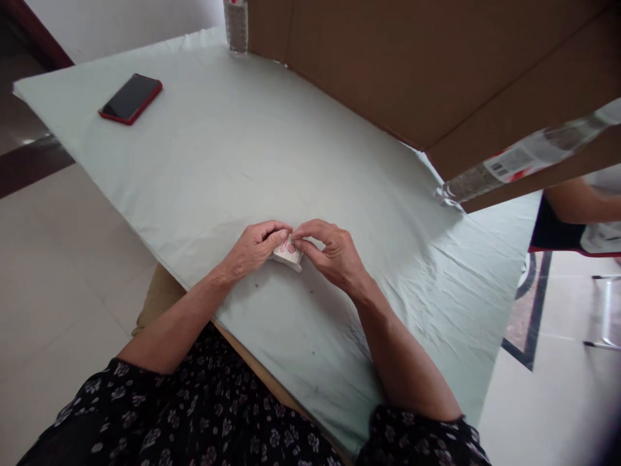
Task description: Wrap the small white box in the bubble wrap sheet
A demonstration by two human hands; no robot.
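Observation:
A small white packet (290, 254) with reddish print lies low over the cloth-covered table, between my two hands. My left hand (255, 248) closes on its left side, thumb across the top face. Thumb and index finger of my right hand (330, 249) pinch at its upper right corner. My fingertips cover part of the packet, so its exact kind does not show.
A pale green cloth (218, 149) covers the table. A phone in a red case (130, 98) lies at the far left. A large cardboard panel (388, 71) stands at the back, with one plastic bottle (237, 29) at its left end and another bottle (514, 162) at right. Another person's arm (577, 200) shows beyond.

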